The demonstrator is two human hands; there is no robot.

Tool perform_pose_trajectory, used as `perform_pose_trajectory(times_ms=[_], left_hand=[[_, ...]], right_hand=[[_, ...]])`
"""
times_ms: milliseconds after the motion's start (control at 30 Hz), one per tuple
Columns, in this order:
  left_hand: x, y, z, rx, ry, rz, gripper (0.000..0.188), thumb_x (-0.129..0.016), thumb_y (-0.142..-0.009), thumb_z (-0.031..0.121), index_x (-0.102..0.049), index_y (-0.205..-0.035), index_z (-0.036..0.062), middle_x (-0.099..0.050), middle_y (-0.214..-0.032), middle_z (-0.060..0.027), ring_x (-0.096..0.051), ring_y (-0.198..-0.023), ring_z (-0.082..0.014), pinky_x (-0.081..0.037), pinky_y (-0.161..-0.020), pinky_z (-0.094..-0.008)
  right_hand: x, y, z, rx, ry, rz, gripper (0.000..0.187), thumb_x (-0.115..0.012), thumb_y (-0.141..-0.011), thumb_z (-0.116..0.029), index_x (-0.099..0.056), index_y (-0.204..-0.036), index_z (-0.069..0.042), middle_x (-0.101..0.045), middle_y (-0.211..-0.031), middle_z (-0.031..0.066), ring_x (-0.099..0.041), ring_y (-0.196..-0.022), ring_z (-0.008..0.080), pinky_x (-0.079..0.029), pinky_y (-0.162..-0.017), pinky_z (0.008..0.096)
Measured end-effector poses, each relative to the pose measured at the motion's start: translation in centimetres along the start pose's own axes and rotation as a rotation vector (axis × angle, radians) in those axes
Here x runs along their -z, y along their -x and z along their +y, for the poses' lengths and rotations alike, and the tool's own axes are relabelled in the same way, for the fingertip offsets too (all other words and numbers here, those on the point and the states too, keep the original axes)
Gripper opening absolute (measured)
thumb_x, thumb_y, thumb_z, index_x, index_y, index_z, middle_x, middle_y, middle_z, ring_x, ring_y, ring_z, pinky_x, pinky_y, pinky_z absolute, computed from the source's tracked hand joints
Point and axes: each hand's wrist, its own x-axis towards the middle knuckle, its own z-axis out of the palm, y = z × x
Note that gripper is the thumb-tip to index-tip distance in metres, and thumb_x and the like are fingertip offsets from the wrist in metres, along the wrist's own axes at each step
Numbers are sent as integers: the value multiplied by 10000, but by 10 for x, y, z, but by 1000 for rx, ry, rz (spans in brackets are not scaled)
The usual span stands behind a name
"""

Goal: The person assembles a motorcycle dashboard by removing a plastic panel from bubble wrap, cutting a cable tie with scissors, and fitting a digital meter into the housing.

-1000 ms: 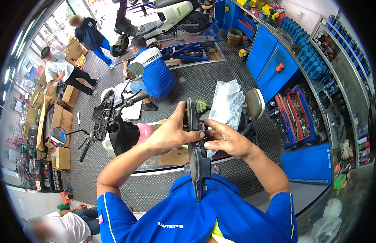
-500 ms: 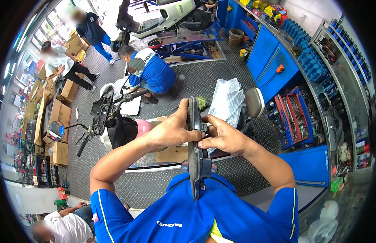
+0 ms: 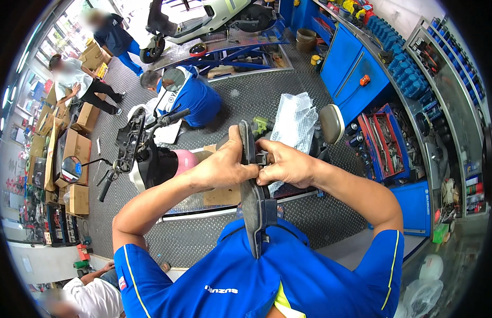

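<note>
A long, narrow dark panel (image 3: 251, 209) stands on edge in front of my chest, its worn grey-black face turned to the left. It looks like a vehicle part, though its exact kind is unclear. My left hand (image 3: 222, 168) is closed on its upper part from the left, thumb laid across the face. On the other side, my right hand (image 3: 291, 164) pinches near a small black fitting (image 3: 263, 158) that sticks out from the panel. A boxy black bracket (image 3: 270, 211) projects lower down on the same side. The right fingertips partly hide the fitting.
A partly stripped scooter (image 3: 150, 159) with a pink part stands ahead to the left. Bubble wrap (image 3: 295, 124), a green power drill (image 3: 262, 126) and a round-edged seat-like pad (image 3: 331, 123) lie beyond my hands. A tool tray (image 3: 385, 143) is at right; a person in blue (image 3: 195, 100) crouches ahead.
My hands and the panel have shifted slightly left, and my right elbow has swung outward. The right fingers have closed in around the small fitting. The crouching person leans lower.
</note>
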Motion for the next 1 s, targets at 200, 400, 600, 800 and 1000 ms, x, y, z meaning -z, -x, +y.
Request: perform_pose_trajectory(times_ms=[200, 400, 600, 800, 1000], left_hand=[[0, 2, -8, 28, 44, 4, 682, -711, -899, 89, -250, -1380, -52, -578, -1110, -151, -609, -1074, -182, -544, -922, -336], [2, -1, -32, 7, 139, 19, 807, -748, -863, 167, -243, -1448, -65, -640, -1164, -180, -660, -1069, -237, -554, -891, -363], [12, 25, -22, 167, 323, 108, 759, -699, -885, 23, -271, -1511, -1, -607, -1221, -114, -610, -1101, -192, -525, -962, -340], [34, 52, -61, 222, 347, 246, 587, -736, -877, 70, -435, -1379, 31, -603, -1134, -72, -623, -1018, -171, -534, -921, -324], [49, 71, -97, 233, 482, 447, 638, -680, -828, 57, -449, -1421, 20, -601, -1137, -83, -643, -1014, -196, -564, -897, -347]], right_hand=[[3, -10, -2, -117, 57, -32, 667, -708, -857, 37, -433, -1464, 65, -685, -1050, 87, -690, -901, 127, -588, -821, 287], [-4, -16, 16, 109, 365, 98, 511, -786, -817, -132, -575, -1220, 102, -734, -986, 183, -728, -900, 245, -586, -770, 362], [-9, -7, 25, 180, 474, 250, 778, -768, -967, -229, -334, -1501, 133, -621, -1299, 324, -721, -1047, 285, -609, -902, 362], [4, 4, 130, 355, 361, 491, 562, -785, -951, -296, -556, -1344, 33, -736, -1085, 245, -738, -828, 210, -591, -694, 384], [32, 53, 260, -121, 809, 829, 497, -780, -894, -236, -613, -1265, 50, -714, -1106, 290, -693, -1062, 460, -561, -917, 508]])
